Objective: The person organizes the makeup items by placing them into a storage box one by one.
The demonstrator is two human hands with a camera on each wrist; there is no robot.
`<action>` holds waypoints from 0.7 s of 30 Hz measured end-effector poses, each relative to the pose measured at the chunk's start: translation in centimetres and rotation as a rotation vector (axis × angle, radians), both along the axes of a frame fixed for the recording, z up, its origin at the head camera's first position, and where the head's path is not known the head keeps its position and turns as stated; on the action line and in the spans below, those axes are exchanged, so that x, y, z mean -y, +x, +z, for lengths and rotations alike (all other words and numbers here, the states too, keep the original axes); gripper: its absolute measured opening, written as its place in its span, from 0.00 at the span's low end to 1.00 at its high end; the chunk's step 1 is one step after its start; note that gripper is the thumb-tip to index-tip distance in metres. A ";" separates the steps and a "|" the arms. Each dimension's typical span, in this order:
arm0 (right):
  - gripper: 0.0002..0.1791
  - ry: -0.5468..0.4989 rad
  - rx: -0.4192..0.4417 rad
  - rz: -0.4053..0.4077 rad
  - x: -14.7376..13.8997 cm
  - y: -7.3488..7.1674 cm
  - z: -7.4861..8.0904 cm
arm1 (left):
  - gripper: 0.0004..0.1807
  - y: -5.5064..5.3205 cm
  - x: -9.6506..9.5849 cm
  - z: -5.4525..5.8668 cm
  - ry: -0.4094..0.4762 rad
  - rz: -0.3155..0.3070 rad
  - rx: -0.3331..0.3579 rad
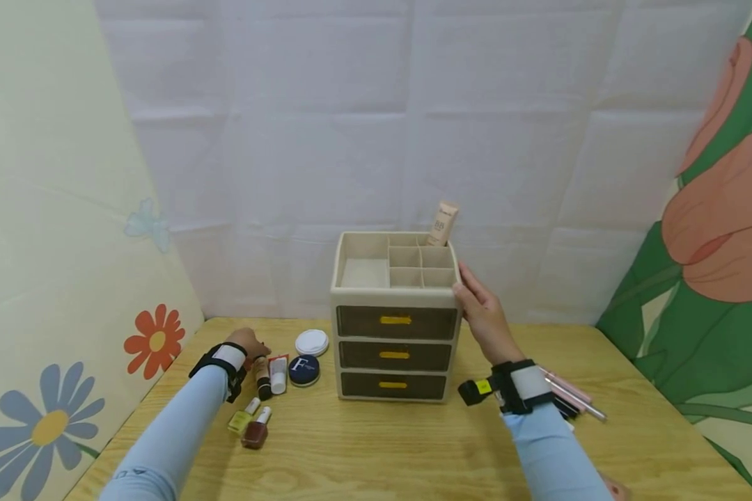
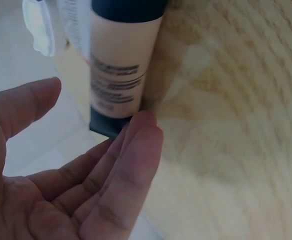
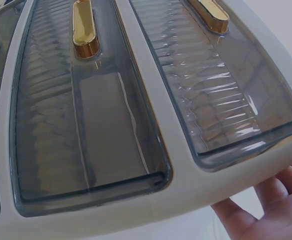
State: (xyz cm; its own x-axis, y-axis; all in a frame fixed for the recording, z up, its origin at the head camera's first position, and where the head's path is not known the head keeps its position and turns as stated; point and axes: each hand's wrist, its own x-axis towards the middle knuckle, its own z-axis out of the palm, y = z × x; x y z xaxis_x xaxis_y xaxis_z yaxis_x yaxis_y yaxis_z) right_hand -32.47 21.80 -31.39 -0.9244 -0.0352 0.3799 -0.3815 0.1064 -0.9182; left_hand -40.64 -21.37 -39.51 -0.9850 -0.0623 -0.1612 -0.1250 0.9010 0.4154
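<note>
A cream desktop organizer [image 1: 396, 298] with three dark drawers stands mid-table; its dark drawer fronts [image 3: 101, 125] fill the right wrist view. Against its right side rests my right hand [image 1: 485, 316], thumb near the front upper corner. A beige tube [image 1: 441, 224] marked BB stands tilted in a back compartment. On the left, my left hand [image 1: 247, 342] is at a beige tube with black ends [image 2: 118, 65]. Its fingertips [image 2: 143, 145] are at the tube's lower end, and its thumb is spread away from it. Whether they touch the tube is unclear.
Near the left hand lie a white tube [image 1: 278, 376], a navy round compact [image 1: 304, 370], a white round item [image 1: 312, 342], and yellow-green [image 1: 241, 420] and dark red [image 1: 255, 435] nail polish bottles. Slim pink, silver and black cosmetic sticks [image 1: 570, 393] lie by the right forearm.
</note>
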 end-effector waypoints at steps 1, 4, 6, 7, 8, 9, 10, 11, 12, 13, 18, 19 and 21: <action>0.34 0.000 0.000 0.000 0.0 0.0 0.0 | 0.17 -0.1 0.1 -0.2 0.000 0.000 -0.007; 0.34 0.003 0.006 -0.003 0.0 0.1 0.1 | 0.16 0.1 0.0 -0.5 0.003 0.007 -0.013; 0.33 0.004 0.006 -0.006 0.0 0.2 0.1 | 0.16 0.1 0.0 -0.8 0.011 0.016 -0.013; 0.33 0.003 0.007 -0.006 0.1 0.2 0.0 | 0.17 0.1 0.1 -1.1 0.015 0.020 -0.009; 0.33 0.001 0.007 -0.005 0.1 0.2 0.0 | 0.16 0.1 0.0 -1.2 0.019 0.024 -0.009; 0.33 -0.003 0.004 -0.001 0.1 0.3 0.0 | 0.16 0.0 0.0 -1.4 0.024 0.027 -0.008; 0.33 -0.006 0.002 -0.001 0.1 0.3 0.0 | 0.16 -0.1 -0.1 -1.6 0.023 0.024 -0.011; 0.33 -0.010 0.001 -0.001 0.1 0.3 -0.1 | 0.16 -0.1 -0.1 -1.7 0.021 0.021 -0.020; 0.33 -0.012 -0.003 0.000 0.1 0.3 -0.1 | 0.16 -0.2 -0.1 -1.8 0.013 0.014 -0.027; 0.33 -0.015 -0.005 0.000 0.1 0.3 -0.1 | 0.15 -0.3 -0.2 -1.9 0.012 0.011 -0.032; 0.33 -0.018 -0.009 -0.001 0.1 0.3 0.0 | 0.15 -0.5 -0.5 -2.0 0.007 0.015 -0.036; 0.33 -0.019 -0.008 -0.002 0.1 0.3 0.0 | 0.15 -0.6 -0.5 -2.0 0.011 0.022 -0.034; 0.33 -0.019 -0.007 -0.003 0.1 0.3 0.0 | 0.15 -0.6 -0.6 -2.0 0.008 0.027 -0.037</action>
